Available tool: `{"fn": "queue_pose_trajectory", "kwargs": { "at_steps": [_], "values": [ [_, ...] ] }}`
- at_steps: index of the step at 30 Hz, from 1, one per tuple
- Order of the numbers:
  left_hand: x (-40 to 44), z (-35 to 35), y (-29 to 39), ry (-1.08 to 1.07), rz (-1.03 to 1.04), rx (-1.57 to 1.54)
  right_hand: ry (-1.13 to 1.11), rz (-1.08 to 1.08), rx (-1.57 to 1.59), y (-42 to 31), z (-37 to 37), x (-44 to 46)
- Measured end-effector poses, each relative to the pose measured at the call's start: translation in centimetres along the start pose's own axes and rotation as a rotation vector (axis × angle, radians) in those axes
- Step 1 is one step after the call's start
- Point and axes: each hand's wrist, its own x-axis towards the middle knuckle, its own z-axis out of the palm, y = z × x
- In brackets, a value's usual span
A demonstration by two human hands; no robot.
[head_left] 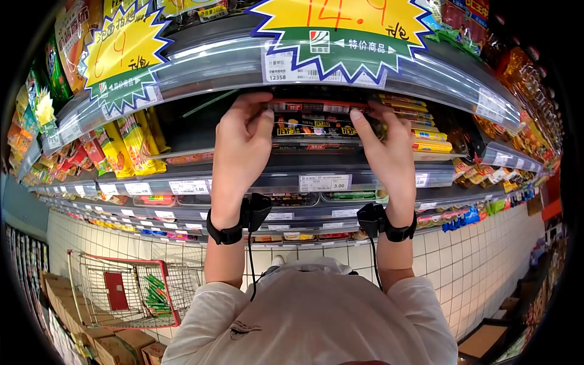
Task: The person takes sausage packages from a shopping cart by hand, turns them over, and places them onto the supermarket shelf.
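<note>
Both my hands reach into a supermarket shelf. Between them lies a flat red package (319, 106) on top of a stack of black packages (313, 126). My left hand (245, 137) grips the left end of the red package, thumb in front and fingers behind it. My right hand (386, 137) holds its right end the same way, with some fingertips hidden. Just right of my right hand are yellow sausage-like packs (429, 140). Above hangs a large yellow and green price sign (347, 36).
Yellow snack bags (137, 143) stand on the left of the shelf. The shelf edge (286, 180) with price labels runs below my hands. On the tiled floor at lower left is a shopping cart (125, 292) with green items, beside cardboard boxes (121, 347).
</note>
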Motion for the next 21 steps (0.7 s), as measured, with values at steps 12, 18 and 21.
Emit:
{"fn": "queue_pose_trajectory", "kwargs": {
  "at_steps": [12,18,21],
  "values": [
    [-0.5,2.5,1.1,-0.015,0.141,0.530,-0.027,-0.237,-0.324,0.7,0.6,-0.6],
    [-0.4,2.9,0.6,-0.059,0.225,0.645,-0.156,-0.261,-0.339,0.6,1.1,-0.4],
    [-0.5,3.0,1.1,-0.064,0.207,0.672,-0.175,-0.223,-0.353,0.3,1.3,-0.3]
  ]
}}
